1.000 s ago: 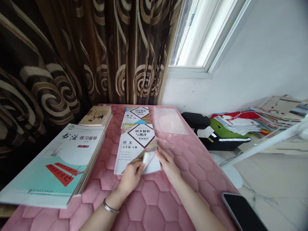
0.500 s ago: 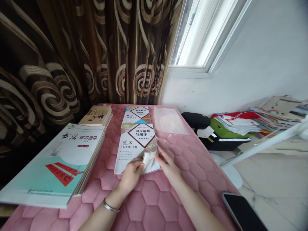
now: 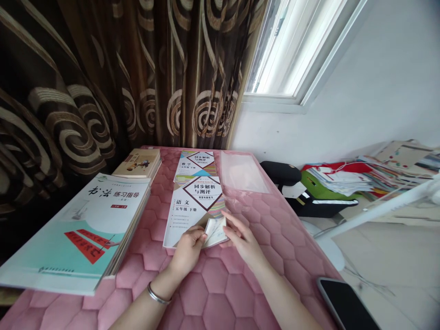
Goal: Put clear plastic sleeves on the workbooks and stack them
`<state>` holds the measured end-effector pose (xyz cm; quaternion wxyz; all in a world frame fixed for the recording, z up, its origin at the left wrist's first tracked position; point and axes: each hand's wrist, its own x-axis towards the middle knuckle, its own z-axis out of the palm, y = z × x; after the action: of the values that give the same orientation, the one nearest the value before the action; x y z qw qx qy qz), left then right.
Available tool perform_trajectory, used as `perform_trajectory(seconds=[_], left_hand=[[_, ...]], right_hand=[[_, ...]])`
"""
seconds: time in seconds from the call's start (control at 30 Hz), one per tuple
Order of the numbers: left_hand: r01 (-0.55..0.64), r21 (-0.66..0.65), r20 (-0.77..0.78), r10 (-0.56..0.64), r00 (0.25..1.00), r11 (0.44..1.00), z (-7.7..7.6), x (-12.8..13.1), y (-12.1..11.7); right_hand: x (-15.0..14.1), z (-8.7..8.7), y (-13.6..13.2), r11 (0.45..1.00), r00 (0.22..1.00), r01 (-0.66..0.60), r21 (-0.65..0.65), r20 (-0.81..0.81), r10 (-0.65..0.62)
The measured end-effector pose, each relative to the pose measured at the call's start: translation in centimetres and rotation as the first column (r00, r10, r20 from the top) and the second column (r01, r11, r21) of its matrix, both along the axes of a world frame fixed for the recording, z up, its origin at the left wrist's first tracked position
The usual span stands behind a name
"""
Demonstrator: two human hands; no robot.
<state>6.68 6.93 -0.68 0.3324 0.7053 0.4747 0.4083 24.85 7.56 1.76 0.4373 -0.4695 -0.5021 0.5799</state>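
A white workbook (image 3: 187, 220) with a diamond-framed Chinese title lies flat on the pink cover. At its lower right corner the cover is turned back, baring a pale page (image 3: 217, 231) with faint writing. My left hand (image 3: 190, 243) is closed, pinching the turned-back part between thumb and fingers. My right hand (image 3: 240, 236) is at the right edge of that corner, its thumb on the page and its fingers wrapped around the edge. A second workbook (image 3: 195, 164) of similar design lies behind, partly covered by the first.
A stack of large books (image 3: 82, 229) stands on the left, with smaller brown books (image 3: 137, 162) behind. A clear plastic sheet (image 3: 242, 172) lies at the back right. A phone (image 3: 347, 305) rests by the right edge; a white lamp arm (image 3: 374, 208) rises beyond.
The corner is opened wider, so more of the written page shows. My right hand has shifted slightly right and curled around the page edge. My left hand stays nearly in place.
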Motion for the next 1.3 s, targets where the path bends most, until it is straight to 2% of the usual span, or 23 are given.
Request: perform_trajectory(seconds=[0.17, 0.27, 0.4, 0.53, 0.83, 0.97, 1.13, 1.23, 1.3], left_hand=[[-0.069, 0.003, -0.032, 0.069, 0.997, 0.998, 0.2, 0.1, -0.5], [-0.118, -0.019, -0.013, 0.118, 0.993, 0.993, 0.3, 0.2, -0.8], [-0.104, -0.01, -0.025, 0.104, 0.994, 0.995, 0.5, 0.2, -0.9], [-0.089, 0.015, -0.033, 0.09, 0.995, 0.996, 0.6, 0.2, -0.9], [-0.052, 0.077, -0.093, 0.059, 0.994, 0.996, 0.6, 0.4, -0.9], [-0.047, 0.098, -0.108, 0.058, 0.992, 0.994, 0.6, 0.6, -1.0], [-0.042, 0.111, -0.143, 0.057, 0.988, 0.993, 0.7, 0.6, -1.0], [-0.037, 0.146, -0.168, 0.062, 0.984, 0.989, 0.5, 0.7, -1.1], [-0.066, 0.186, -0.193, 0.103, 0.976, 0.98, 0.2, 0.9, -1.2]], right_hand=[[0.5, 0.3, 0.1, 0.998, 0.997, -0.004, -0.07, -0.076, -0.002], [1.1, 0.3, 0.3, 0.995, 0.991, -0.066, -0.08, -0.122, 0.056], [1.6, 0.3, 0.4, 0.988, 0.976, -0.145, -0.045, -0.172, 0.136], [1.5, 0.5, 0.4, 0.984, 0.969, -0.172, -0.036, -0.189, 0.162], [1.2, 1.5, -0.3, 0.981, 0.982, -0.181, -0.075, -0.075, 0.175], [1.3, 1.9, -0.4, 0.978, 0.977, -0.2, -0.06, -0.082, 0.195], [1.8, 2.2, -0.5, 0.978, 0.984, -0.163, -0.13, -0.099, 0.151], [1.7, 2.1, -0.6, 0.975, 0.993, -0.116, -0.192, -0.024, 0.113], [1.4, 2.0, -0.7, 0.977, 0.994, -0.104, -0.186, 0.021, 0.11]])
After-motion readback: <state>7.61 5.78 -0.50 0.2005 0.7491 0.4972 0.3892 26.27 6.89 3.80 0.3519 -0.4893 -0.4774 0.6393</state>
